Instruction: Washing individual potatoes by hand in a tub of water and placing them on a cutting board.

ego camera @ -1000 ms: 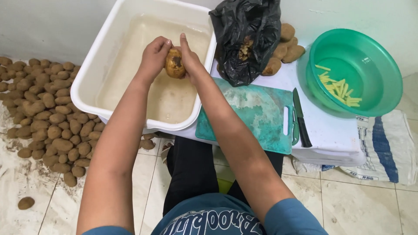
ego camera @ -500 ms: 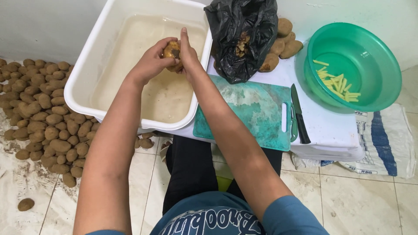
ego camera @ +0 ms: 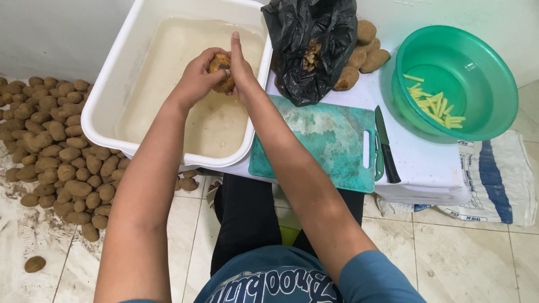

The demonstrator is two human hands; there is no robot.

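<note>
I have a brown potato (ego camera: pixel 220 70) clasped between both hands above the white tub (ego camera: pixel 106 106). My left hand (ego camera: pixel 196 78) cups it from the left side, fingers curled around its skin, so that grip is clenched on the potato. My right hand (ego camera: pixel 240 70) presses against its right side with the fingers stretched flat and pointing away from me, the palm touching the potato. The potato sits above the cloudy water (ego camera: pixel 185 101) that fills the tub; whether it touches the water I cannot tell.

Just right of my right grip slumps a black plastic bag (ego camera: pixel 314 39), open at the top, with brownish peelings (ego camera: pixel 309 56) showing inside. Beyond the bag, further right, a few more potatoes (ego camera: pixel 362 53) lie on the white table (ego camera: pixel 426 163). Nearer to me than the grip, and to its right, a teal cutting board (ego camera: pixel 320 140) lies flat on the table, with a dark-handled knife (ego camera: pixel 386 146) just beside its handle edge. Well to the right of my hands stands a green basin (ego camera: pixel 477 62) holding pale potato sticks (ego camera: pixel 432 104).

To the left of my left grip, down on the tiled floor (ego camera: pixel 466 258), a heap of unpeeled potatoes (ego camera: pixel 56 146) spreads against the wall. A woven sack (ego camera: pixel 494 174) lies on the floor below the basin.
</note>
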